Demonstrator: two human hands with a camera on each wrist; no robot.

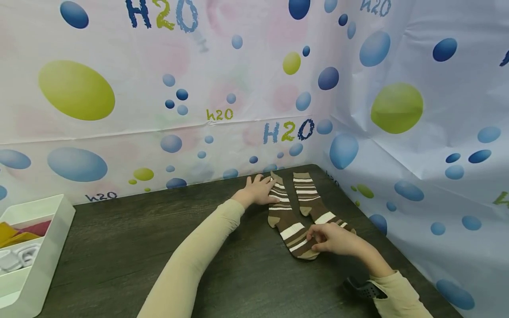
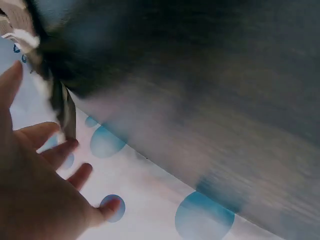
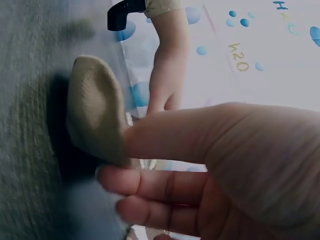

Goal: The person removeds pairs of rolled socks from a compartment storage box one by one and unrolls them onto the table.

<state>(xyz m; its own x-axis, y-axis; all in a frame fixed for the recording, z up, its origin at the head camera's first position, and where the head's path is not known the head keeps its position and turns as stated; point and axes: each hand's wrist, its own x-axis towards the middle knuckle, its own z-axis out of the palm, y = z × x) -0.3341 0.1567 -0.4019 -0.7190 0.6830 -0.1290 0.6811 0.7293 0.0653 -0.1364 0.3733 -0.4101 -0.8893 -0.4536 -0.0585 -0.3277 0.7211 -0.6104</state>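
Observation:
Two brown socks with white and tan stripes lie side by side on the dark table. Spread fingers of my left hand (image 1: 258, 191) touch the upper part of the left sock (image 1: 283, 207), near its tan cuff. In the left wrist view a strip of the sock (image 2: 69, 112) hangs by the fingertips. At the other end, my right hand (image 1: 338, 238) pinches the left sock's side by its tan toe (image 3: 95, 102), which appears raised in the right wrist view. The right sock (image 1: 310, 192) lies just beyond, its foot partly hidden behind my right hand.
A white divided tray (image 1: 59, 247) stands at the left, holding folded yellow and dark red cloth (image 1: 20, 234) and a white cable with a plug (image 1: 20, 258). Printed sheets (image 1: 238, 79) rise along the table's back and right edges. A black band (image 1: 363, 289) circles my right wrist.

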